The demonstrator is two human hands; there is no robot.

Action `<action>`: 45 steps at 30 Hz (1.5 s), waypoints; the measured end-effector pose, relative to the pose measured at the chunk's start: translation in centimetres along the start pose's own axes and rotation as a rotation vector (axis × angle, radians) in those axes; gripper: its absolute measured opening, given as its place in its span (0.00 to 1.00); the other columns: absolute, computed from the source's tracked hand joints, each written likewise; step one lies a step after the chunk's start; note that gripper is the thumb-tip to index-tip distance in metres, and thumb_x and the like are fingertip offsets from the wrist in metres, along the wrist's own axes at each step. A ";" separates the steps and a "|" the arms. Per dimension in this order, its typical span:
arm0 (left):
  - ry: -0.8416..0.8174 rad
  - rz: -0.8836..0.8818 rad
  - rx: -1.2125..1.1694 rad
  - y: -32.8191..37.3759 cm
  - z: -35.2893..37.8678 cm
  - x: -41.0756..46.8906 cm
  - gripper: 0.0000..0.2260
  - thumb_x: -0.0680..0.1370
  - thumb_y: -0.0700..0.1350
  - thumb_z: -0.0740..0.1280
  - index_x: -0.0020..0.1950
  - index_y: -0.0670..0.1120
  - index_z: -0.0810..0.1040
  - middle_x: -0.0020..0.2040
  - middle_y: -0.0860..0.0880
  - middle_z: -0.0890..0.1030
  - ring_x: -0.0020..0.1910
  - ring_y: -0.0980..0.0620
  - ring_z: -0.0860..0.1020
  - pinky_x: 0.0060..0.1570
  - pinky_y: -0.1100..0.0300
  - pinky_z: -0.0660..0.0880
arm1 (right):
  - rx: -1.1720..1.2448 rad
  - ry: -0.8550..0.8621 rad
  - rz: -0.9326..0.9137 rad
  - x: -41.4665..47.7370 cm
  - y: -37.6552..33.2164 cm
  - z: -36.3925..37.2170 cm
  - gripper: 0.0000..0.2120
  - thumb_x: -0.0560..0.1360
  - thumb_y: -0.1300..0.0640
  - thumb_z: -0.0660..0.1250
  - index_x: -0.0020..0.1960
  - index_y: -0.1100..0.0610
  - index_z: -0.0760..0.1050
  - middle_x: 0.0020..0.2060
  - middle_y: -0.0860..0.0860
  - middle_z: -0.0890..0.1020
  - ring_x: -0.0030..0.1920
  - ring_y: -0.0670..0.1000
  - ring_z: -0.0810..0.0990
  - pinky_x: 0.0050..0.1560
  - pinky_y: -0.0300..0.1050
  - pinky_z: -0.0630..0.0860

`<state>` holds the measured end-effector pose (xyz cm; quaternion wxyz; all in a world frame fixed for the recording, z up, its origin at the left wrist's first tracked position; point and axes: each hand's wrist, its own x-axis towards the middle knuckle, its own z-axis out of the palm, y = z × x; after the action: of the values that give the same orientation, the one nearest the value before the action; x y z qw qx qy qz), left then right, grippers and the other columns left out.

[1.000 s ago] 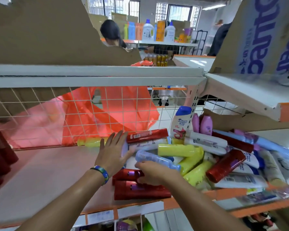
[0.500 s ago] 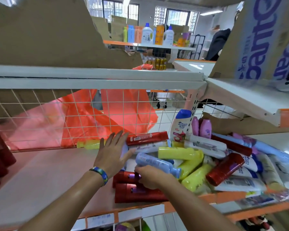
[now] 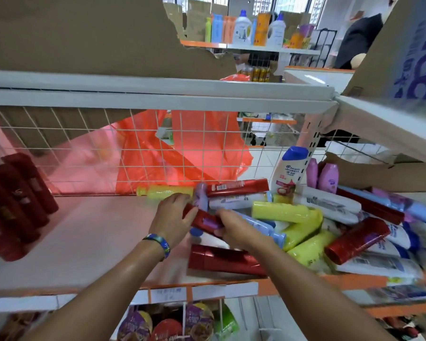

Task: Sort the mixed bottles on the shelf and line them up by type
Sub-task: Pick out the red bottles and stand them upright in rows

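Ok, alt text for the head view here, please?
A person's left hand and right hand hold a red bottle above a shelf, beside a jumbled pile of bottles on the right. At far left, dark red bottles are lined up.

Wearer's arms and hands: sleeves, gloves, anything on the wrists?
Both forearms are bare, no sleeves in frame. The left hand and right hand are ungloved. A narrow blue-and-green patterned wristband circles the left wrist; the right wrist carries nothing.
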<state>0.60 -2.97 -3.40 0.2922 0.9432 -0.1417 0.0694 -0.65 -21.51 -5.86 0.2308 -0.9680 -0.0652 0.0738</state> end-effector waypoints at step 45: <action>0.505 -0.393 -0.520 -3.2 -5.9 -0.3 0.12 0.74 0.54 0.70 0.46 0.47 0.73 0.36 0.51 0.75 0.33 0.55 0.74 0.32 0.65 0.66 | 0.644 -0.304 0.027 -0.6 -1.9 -0.1 0.18 0.69 0.62 0.74 0.56 0.59 0.72 0.38 0.51 0.83 0.37 0.56 0.84 0.39 0.48 0.81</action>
<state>1.01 3.02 -0.35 0.5542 0.8003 0.1047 0.2033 -1.34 -20.01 -4.83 0.5109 -0.8243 -0.0593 0.2366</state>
